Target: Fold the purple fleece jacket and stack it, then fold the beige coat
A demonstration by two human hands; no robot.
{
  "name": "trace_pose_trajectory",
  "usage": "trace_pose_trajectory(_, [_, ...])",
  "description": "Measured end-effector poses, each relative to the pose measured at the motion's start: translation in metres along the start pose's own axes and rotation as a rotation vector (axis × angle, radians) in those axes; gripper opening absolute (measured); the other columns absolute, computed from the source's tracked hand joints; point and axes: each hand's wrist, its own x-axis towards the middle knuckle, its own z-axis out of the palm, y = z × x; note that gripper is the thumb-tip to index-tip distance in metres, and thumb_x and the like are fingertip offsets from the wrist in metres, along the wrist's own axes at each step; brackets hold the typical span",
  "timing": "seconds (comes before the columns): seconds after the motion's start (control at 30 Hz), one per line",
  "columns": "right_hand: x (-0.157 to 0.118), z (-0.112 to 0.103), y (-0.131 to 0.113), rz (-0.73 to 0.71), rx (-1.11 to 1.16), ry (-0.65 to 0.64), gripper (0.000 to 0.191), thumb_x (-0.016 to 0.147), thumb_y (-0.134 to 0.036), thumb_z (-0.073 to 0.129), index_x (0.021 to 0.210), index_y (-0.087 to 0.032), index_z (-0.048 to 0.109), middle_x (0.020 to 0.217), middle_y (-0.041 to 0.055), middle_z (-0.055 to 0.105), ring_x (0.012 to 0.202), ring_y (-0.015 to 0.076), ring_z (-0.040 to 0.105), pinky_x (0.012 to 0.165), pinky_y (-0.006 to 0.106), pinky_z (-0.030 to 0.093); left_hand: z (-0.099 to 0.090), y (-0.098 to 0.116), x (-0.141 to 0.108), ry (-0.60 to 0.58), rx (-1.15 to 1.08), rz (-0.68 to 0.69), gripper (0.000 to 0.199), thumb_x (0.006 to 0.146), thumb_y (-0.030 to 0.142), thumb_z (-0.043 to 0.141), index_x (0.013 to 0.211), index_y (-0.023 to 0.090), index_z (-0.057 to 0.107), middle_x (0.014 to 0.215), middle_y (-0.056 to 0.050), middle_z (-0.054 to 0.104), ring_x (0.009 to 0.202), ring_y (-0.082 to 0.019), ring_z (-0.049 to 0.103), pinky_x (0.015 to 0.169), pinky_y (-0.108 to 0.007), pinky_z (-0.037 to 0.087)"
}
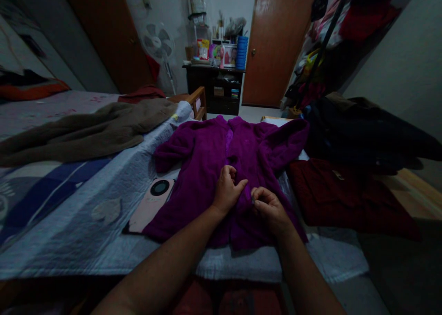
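A purple jacket lies spread with its front up on a pale quilted cover, its two sleeves out to the sides. My left hand rests at the jacket's front opening, fingers curled on the fabric near the middle. Just to the right and slightly lower, my right hand pinches a small dark item at its fingertips, too small to name, over the right front panel. The jacket's lower left corner partly covers a pink flat case with a dark round disc.
Brown trousers lie on the bed at left. Folded dark red clothing and a dark clothes pile sit at right. Behind stand a fan, a black cabinet and a wooden door.
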Motion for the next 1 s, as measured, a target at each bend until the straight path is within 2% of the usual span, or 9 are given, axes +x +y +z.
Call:
trace_pose_trajectory(0.07, [0.000,0.001,-0.001,-0.025,0.013,-0.005,0.020,0.074,-0.033,0.073,0.075,-0.022,0.057,0.076,-0.0023,0.047,0.058,0.0096,0.039,0.053,0.023,0.032,-0.013,0.008,-0.003,-0.066,0.064,0.057,0.027,0.069,0.023,0.074,0.084,0.021,0.052,0.083,0.001,0.054,0.075,-0.015,0.050,0.071,-0.027,0.039])
trace_pose_trajectory(0.23, [0.003,0.002,-0.001,-0.059,0.000,0.030,0.017,0.072,-0.029,0.074,0.073,-0.021,0.058,0.092,0.0007,0.051,0.067,0.0115,0.044,0.056,0.023,0.037,-0.063,0.023,-0.022,-0.407,0.189,0.096,0.002,0.082,0.019,0.056,0.082,0.021,0.057,0.079,0.000,0.058,0.074,-0.016,0.054,0.070,-0.027,0.038])
trace_pose_trajectory(0.4, [0.007,0.009,-0.006,-0.107,-0.153,0.049,0.011,0.076,-0.027,0.069,0.075,-0.021,0.060,0.098,0.0027,0.057,0.082,0.0160,0.051,0.067,0.025,0.042,-0.106,0.021,-0.050,-0.673,0.321,0.085,0.008,0.083,0.018,0.052,0.080,0.020,0.059,0.082,-0.001,0.060,0.079,-0.017,0.055,0.071,-0.027,0.038])
trace_pose_trajectory(0.47, [0.007,0.015,-0.010,-0.121,-0.242,0.074,0.009,0.076,-0.027,0.069,0.077,-0.021,0.061,0.091,0.0020,0.059,0.083,0.0161,0.052,0.069,0.025,0.042,-0.116,0.017,-0.057,-0.779,0.384,0.089,0.004,0.080,0.019,0.058,0.082,0.020,0.061,0.084,-0.001,0.059,0.081,-0.017,0.054,0.072,-0.026,0.038])
trace_pose_trajectory(0.53, [0.007,0.022,-0.013,-0.116,-0.325,0.102,0.010,0.077,-0.027,0.068,0.079,-0.021,0.061,0.081,0.0001,0.057,0.076,0.0146,0.052,0.067,0.024,0.041,-0.120,0.013,-0.063,-0.850,0.442,0.096,0.012,0.075,0.024,0.066,0.086,0.021,0.062,0.089,-0.001,0.059,0.086,-0.018,0.053,0.074,-0.027,0.038])
trace_pose_trajectory(0.67, [0.007,0.034,-0.015,-0.134,-0.462,0.128,0.009,0.077,-0.027,0.064,0.079,-0.020,0.058,0.072,-0.0020,0.053,0.066,0.0125,0.048,0.060,0.023,0.038,-0.119,0.012,-0.068,-0.883,0.566,0.116,0.034,0.066,0.035,0.076,0.093,0.021,0.061,0.098,-0.002,0.058,0.095,-0.022,0.051,0.078,-0.029,0.039])
trace_pose_trajectory(0.8, [0.007,0.042,-0.016,-0.178,-0.520,0.148,0.005,0.076,-0.023,0.060,0.077,-0.020,0.056,0.070,-0.0024,0.051,0.065,0.0125,0.047,0.060,0.024,0.038,-0.113,0.018,-0.070,-0.857,0.699,0.178,0.029,0.066,0.027,0.073,0.091,0.021,0.059,0.099,-0.003,0.056,0.094,-0.022,0.050,0.075,-0.029,0.039])
trace_pose_trajectory(0.93, [0.007,0.048,-0.020,-0.276,-0.511,0.127,0.005,0.072,-0.017,0.057,0.071,-0.021,0.053,0.092,0.0033,0.061,0.086,0.0166,0.055,0.072,0.026,0.041,-0.114,0.023,-0.070,-0.844,0.727,0.233,0.017,0.071,0.020,0.067,0.088,0.022,0.062,0.094,-0.003,0.057,0.091,-0.020,0.053,0.072,-0.028,0.040])
trace_pose_trajectory(1.0, [0.006,0.050,-0.021,-0.242,-0.459,0.088,0.007,0.073,-0.016,0.055,0.071,-0.021,0.051,0.105,0.0056,0.064,0.089,0.0170,0.056,0.071,0.026,0.042,-0.117,0.025,-0.068,-0.838,0.714,0.241,0.015,0.075,0.020,0.065,0.090,0.023,0.066,0.094,-0.003,0.059,0.090,-0.019,0.055,0.072,-0.027,0.040])
